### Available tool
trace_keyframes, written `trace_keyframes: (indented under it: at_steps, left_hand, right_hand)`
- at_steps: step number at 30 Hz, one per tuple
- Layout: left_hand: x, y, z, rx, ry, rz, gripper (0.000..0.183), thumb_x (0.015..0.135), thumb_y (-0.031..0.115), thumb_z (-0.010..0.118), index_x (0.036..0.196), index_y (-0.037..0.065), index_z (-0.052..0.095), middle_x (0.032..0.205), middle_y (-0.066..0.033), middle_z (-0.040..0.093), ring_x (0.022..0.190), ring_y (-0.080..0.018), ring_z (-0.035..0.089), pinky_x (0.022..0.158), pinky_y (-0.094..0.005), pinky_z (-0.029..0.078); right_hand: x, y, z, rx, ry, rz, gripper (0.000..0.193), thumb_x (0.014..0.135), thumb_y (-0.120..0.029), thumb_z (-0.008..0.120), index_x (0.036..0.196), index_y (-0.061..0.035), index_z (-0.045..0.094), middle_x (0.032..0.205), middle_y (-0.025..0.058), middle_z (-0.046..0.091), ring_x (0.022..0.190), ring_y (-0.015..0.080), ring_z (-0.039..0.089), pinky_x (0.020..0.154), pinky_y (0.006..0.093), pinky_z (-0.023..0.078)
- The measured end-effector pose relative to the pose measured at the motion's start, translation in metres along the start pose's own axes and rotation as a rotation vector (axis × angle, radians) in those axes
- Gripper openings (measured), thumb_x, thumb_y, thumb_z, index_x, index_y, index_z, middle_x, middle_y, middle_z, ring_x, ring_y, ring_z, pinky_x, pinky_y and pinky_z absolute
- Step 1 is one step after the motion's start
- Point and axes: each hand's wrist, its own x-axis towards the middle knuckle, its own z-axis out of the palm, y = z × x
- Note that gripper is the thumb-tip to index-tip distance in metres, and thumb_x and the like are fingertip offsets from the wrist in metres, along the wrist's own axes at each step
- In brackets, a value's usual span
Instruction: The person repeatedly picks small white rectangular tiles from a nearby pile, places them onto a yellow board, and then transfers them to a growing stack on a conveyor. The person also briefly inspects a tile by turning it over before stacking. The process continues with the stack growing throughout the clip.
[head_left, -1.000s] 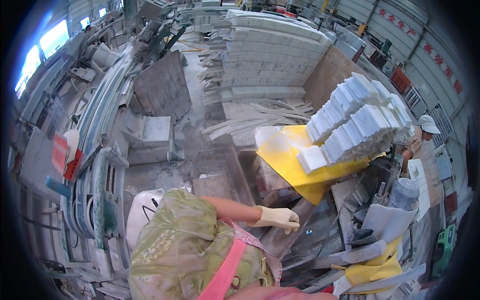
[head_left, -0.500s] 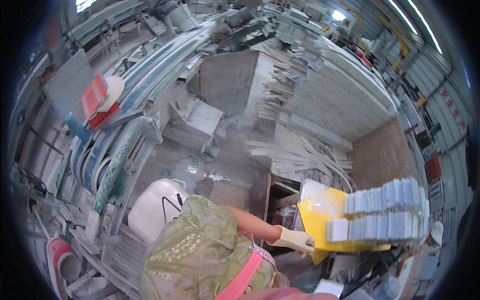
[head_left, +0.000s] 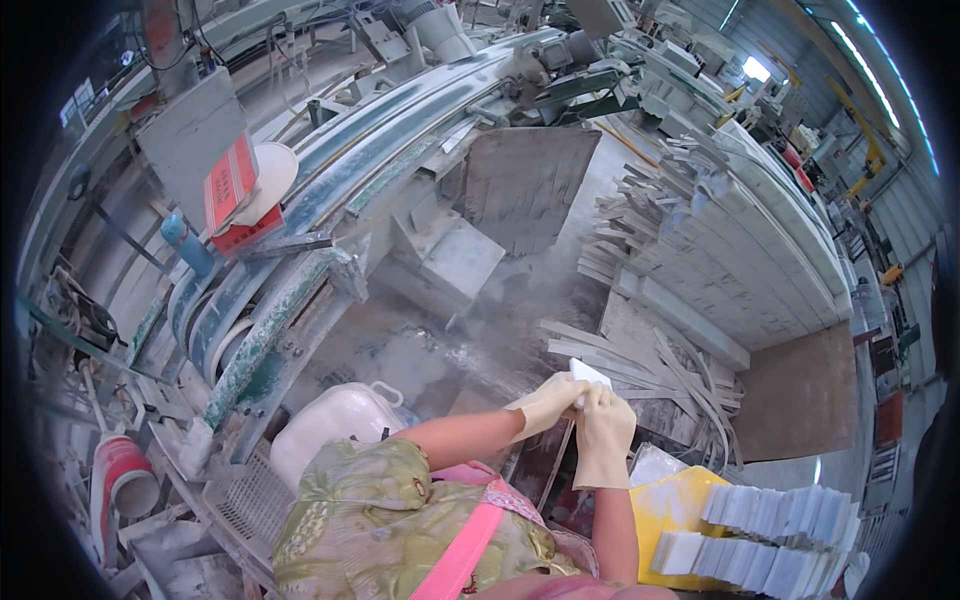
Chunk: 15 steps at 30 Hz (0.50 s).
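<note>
My left hand (head_left: 548,404), in a cream rubber glove, is closed on a small white stone tile (head_left: 588,373). My right hand (head_left: 606,424), gloved alike, grips the same tile from its other side. Both hands meet in front of my body, and their fingers cover much of the piece. To the right, below my right hand, two rows of similar stone tiles (head_left: 775,518) stand on edge on a yellow board (head_left: 668,497).
Long stone offcuts (head_left: 640,352) lie just beyond my hands, near stacked slabs (head_left: 745,255). A white plastic container (head_left: 335,430) stands at my left. Farther left are a green machine rail (head_left: 270,345), a red box (head_left: 245,232) and a blue bottle (head_left: 187,243).
My left hand has moved up and away from beside the yellow board. My right hand has come into view, and both hands now hold a white tile. The view has shifted.
</note>
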Motion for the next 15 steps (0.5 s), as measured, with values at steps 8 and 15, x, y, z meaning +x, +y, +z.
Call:
trace_keyframes:
  at_steps: [8,15]
  left_hand:
    - [0.037,0.000,-0.030,-0.079,-0.006,-0.027,0.044,0.101,0.027,0.051,0.137,0.001,0.054,0.131,-0.0151,0.064,0.115,-0.0280,0.066,0.090,-0.0459,0.059]
    - [0.039,0.022,-0.044,-0.045,-0.066,-0.057,0.046,0.100,0.033,0.053,0.134,0.002,0.054,0.113,-0.0168,0.070,0.093,-0.0282,0.072,0.074,-0.0392,0.061]
  right_hand:
    - [0.013,0.044,-0.014,0.954,-0.088,0.250,0.036,0.092,-0.010,0.066,0.127,0.0005,0.064,0.127,0.0176,0.066,0.121,0.0321,0.060,0.112,0.0399,0.039]
    - [0.040,0.064,-0.015,1.111,0.187,0.496,0.032,0.105,-0.011,0.049,0.128,0.0082,0.062,0.130,0.0211,0.065,0.126,0.0292,0.058,0.113,0.0371,0.038]
